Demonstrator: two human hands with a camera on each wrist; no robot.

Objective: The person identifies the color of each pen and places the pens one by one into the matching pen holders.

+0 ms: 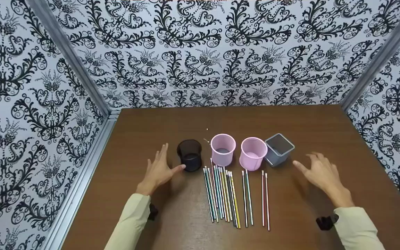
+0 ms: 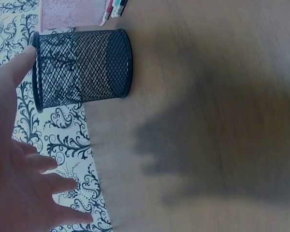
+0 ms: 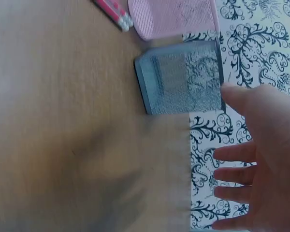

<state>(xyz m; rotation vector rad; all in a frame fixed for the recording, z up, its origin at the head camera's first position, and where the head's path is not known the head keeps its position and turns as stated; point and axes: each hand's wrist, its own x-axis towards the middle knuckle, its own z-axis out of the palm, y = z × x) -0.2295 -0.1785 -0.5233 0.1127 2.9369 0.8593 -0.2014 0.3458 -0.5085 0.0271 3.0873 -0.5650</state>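
Beside the black round mesh pencil cup (image 1: 190, 156), my left hand (image 1: 158, 170) is spread with its fingers apart and holds nothing. Its thumb tip overlaps the cup in the head view; I cannot tell if they touch. My right hand (image 1: 323, 173) hovers to the right of the grey square mesh cup (image 1: 279, 150), fingers spread, gripping nothing. Two pink round mesh cups, the left one (image 1: 223, 151) and the right one (image 1: 252, 154), stand between the black and grey cups. Several pencils (image 1: 222, 194) lie in front of the cups, eraser ends toward them.
A brown wooden table (image 1: 144, 125) bears everything. Patterned walls (image 1: 193, 62) enclose its back and sides, with a metal rail (image 1: 82, 187) along the left edge. Two red-toned pencils (image 1: 265, 201) lie apart at the right of the pencil row.
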